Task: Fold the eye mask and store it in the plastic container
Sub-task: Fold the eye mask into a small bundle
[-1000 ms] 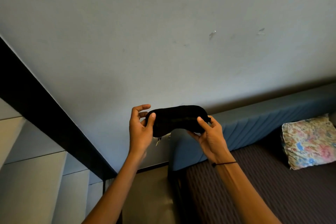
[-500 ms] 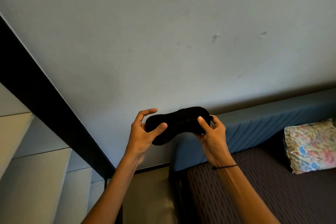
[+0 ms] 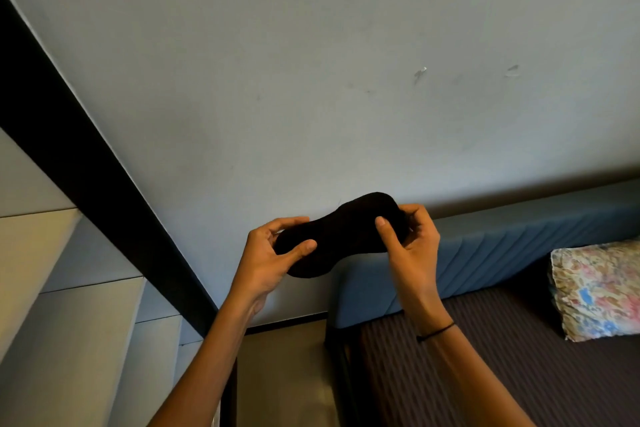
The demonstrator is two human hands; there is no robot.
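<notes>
Eye mask (image 3: 341,236) held unfolded in mid-air, left hand (image 3: 266,260) pinching its 8 o'clock end, right hand (image 3: 410,246) its 2 o'clock end. Folding apparently just starting; next, bring the ends together. No container in view.

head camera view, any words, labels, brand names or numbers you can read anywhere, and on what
None: no readable text, label, brand or number shows in this view.
The black fabric eye mask, gripped by the left hand and right hand, is plain and dark, with no visible tag.
The floral patterned pillow shows only flowers, no lettering.
The pale grey wall carries scuff marks only.
The blue padded headboard is unmarked.
</notes>
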